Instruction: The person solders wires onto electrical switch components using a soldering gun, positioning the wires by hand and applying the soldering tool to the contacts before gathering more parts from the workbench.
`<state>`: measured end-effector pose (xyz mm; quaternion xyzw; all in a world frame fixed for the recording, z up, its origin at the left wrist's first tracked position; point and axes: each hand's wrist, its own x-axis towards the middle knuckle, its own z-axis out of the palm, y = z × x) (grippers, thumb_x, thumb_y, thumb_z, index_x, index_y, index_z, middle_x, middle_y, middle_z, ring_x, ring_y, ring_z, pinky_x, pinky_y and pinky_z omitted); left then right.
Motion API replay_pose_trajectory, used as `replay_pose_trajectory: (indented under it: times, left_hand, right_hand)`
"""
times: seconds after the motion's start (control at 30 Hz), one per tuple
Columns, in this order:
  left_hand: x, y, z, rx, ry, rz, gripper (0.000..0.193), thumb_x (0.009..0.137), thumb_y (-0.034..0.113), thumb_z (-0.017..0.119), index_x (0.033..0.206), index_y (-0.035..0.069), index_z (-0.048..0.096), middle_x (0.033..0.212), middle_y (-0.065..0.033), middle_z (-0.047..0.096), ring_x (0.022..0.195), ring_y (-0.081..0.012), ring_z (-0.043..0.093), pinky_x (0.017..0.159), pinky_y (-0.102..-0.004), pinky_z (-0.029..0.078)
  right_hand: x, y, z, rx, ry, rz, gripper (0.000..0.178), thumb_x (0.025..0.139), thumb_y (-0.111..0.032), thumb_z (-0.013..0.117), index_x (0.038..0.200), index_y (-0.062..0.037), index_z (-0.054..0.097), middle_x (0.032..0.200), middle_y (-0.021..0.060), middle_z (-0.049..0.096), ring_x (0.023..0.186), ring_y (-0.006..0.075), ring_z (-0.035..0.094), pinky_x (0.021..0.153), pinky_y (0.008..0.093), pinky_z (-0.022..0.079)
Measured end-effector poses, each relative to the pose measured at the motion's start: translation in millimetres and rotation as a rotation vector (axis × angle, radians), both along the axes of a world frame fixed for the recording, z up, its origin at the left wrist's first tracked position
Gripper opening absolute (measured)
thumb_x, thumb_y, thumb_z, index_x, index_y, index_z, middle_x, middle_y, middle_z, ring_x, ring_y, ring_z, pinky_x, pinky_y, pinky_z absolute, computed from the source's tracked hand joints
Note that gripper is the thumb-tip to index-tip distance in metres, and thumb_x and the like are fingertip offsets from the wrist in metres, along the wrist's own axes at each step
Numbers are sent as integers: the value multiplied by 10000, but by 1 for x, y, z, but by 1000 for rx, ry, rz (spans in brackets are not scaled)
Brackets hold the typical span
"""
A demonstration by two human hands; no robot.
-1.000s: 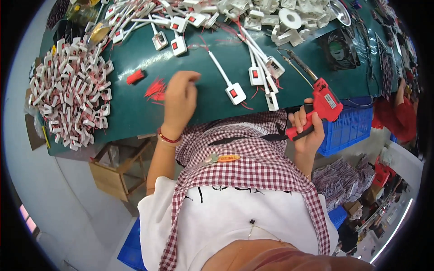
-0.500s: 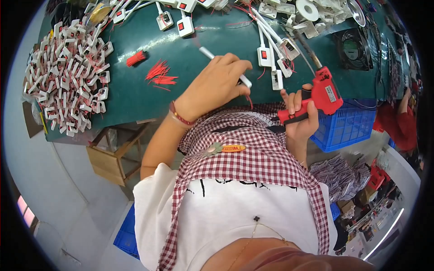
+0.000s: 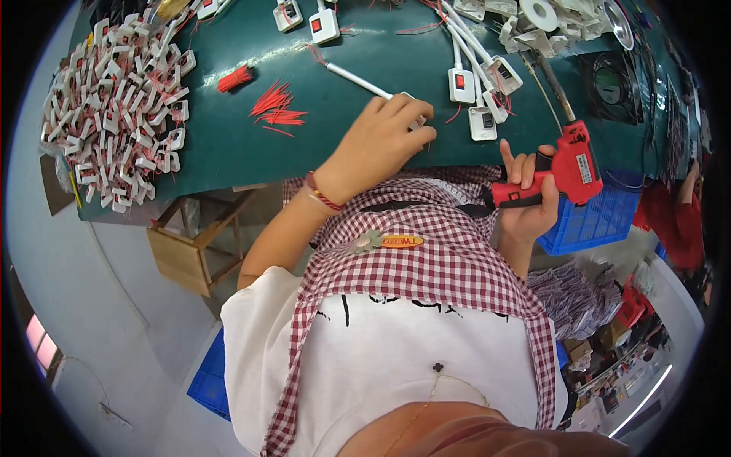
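My left hand is closed over the near end of a white switch piece, whose slim white tube points away to the far left. Thin red wires stick out of the tube's far tip, and the piece's square housing is mostly under my fingers. In my right hand is a red soldering gun, gripped by its handle beside the table edge. Its long metal tip and a thin feed tube slant up and away over the table. Short red sleeves lie loose beyond my left hand, beside a red bundle.
A big heap of white switch pieces covers the table's left end. Several finished-looking switches with tubes lie right of centre. White plastic parts and a black fan sit at the far right. A blue crate stands below the table edge.
The white tube has slid away from me, and its housing end is now under my left fingers. My right hand with the soldering gun has shifted slightly right.
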<state>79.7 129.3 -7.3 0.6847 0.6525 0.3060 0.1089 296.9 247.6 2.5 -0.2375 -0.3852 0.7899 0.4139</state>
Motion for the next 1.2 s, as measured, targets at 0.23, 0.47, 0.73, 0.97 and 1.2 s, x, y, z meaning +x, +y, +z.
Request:
replay_pose_trajectory:
  times: [0.23,0.47,0.73,0.97,1.2]
  left_hand:
    - [-17,-20,-14,56,-206,-80,128,758,91,664,851,66,580,928,-40,607,881,-235,582,763,-333,452]
    - [-3,-21,-17,-90,-659,307,61,836,58,625,875,27,590,836,-86,623,804,-264,587,723,-337,476]
    - [10,-19,-20,48,-688,413,165,821,26,641,982,27,606,807,-87,632,701,-201,586,637,-303,477]
    - [12,-18,-22,24,-935,622,73,764,10,651,825,25,613,757,-38,614,642,-123,563,566,-251,447]
    - [2,-19,-16,102,-385,561,107,742,-18,657,828,7,597,776,-81,572,711,-198,590,626,-294,480]
  right_hand:
    - [-4,-2,13,43,0,53,398,907,-264,480,1196,5,428,666,23,428,672,153,481,1023,525,349]
    - [-3,-7,17,8,-70,59,399,904,-260,489,1194,7,429,664,23,438,667,153,486,997,514,367]
    - [0,-5,35,66,-202,125,437,888,-253,545,1192,38,428,657,37,465,638,156,501,861,439,467]
    - [1,1,81,51,-587,278,507,860,-285,611,1198,45,429,613,23,440,504,107,443,496,283,436]
    - [-13,4,100,30,-713,424,502,847,-279,628,1153,76,448,567,18,417,410,84,385,375,225,342]
